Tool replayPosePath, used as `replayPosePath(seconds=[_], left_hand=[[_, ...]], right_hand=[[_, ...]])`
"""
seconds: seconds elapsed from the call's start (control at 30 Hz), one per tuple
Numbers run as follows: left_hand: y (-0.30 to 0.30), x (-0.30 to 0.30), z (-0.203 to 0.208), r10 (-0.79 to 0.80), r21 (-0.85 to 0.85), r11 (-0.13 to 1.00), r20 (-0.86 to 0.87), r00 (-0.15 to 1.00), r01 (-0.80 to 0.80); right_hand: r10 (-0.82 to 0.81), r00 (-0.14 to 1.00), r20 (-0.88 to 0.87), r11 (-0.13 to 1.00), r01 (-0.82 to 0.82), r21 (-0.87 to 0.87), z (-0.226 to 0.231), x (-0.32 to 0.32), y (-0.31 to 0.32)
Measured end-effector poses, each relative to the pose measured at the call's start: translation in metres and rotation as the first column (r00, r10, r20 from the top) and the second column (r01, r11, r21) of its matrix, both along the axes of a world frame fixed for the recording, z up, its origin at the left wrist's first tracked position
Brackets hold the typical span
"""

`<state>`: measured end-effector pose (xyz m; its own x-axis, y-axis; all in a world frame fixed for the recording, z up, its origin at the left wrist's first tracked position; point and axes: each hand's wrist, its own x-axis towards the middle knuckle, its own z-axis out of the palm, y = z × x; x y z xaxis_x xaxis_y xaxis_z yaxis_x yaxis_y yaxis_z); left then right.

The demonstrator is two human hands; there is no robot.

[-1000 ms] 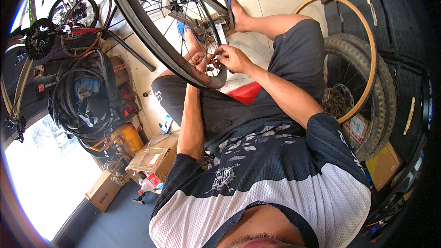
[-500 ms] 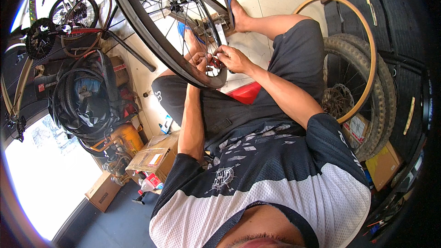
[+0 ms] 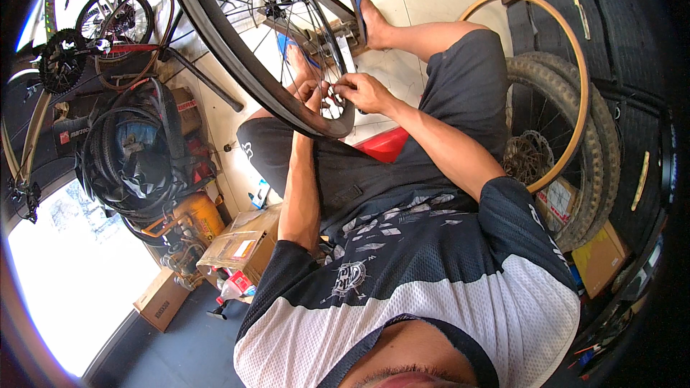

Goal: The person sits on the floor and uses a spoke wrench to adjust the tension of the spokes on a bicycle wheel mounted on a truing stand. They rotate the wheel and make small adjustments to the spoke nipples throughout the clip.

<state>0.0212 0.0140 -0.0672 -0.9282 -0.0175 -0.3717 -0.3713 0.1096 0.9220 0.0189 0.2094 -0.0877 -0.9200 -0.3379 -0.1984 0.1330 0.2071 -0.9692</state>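
Note:
A black bicycle wheel (image 3: 248, 80) with thin dark spokes stands upright before me, its hub (image 3: 275, 8) near the top of the view. Both my hands work at the near lower end of the rim, among the spokes. On the wheel's inner side, my left hand (image 3: 311, 93) has its fingers bent and pinched beside the spokes, partly hidden by the rim. Just right of it, my right hand (image 3: 363, 93) is closed in a pinch, its fingertips close to the left ones. Whatever small thing the fingertips hold is too small to name.
A metal stand (image 3: 305, 34) is behind the wheel, by my feet. To the right, a tan hoop (image 3: 581, 86) leans against knobby tyres (image 3: 600, 165). Bicycles (image 3: 118, 47), coiled black tyres (image 3: 115, 158), an orange tank (image 3: 198, 217) and a cardboard box (image 3: 241, 244) crowd the left.
My fingers have shifted slightly at the spokes. A small red piece that showed between the fingertips is now hardly visible. The rim has moved very slightly left.

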Motion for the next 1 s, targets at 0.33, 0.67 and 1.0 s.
replayPosePath(seconds=[0.33,0.67,1.0], left_hand=[[-0.002,0.001,-0.011,0.018,-0.135,0.991,0.092,0.996,-0.005],[0.007,0.004,0.0,-0.046,-0.01,0.999,0.077,0.996,0.047],[0.008,0.001,0.008,0.004,-0.051,0.999,0.082,0.997,0.001]], right_hand=[[-0.127,0.989,0.072,0.986,0.118,0.118,-0.017,-0.014,0.021],[0.165,0.95,0.264,0.978,-0.123,-0.168,-0.022,-0.01,0.013],[0.116,0.993,-0.014,0.974,-0.111,0.197,0.042,0.001,0.008]])
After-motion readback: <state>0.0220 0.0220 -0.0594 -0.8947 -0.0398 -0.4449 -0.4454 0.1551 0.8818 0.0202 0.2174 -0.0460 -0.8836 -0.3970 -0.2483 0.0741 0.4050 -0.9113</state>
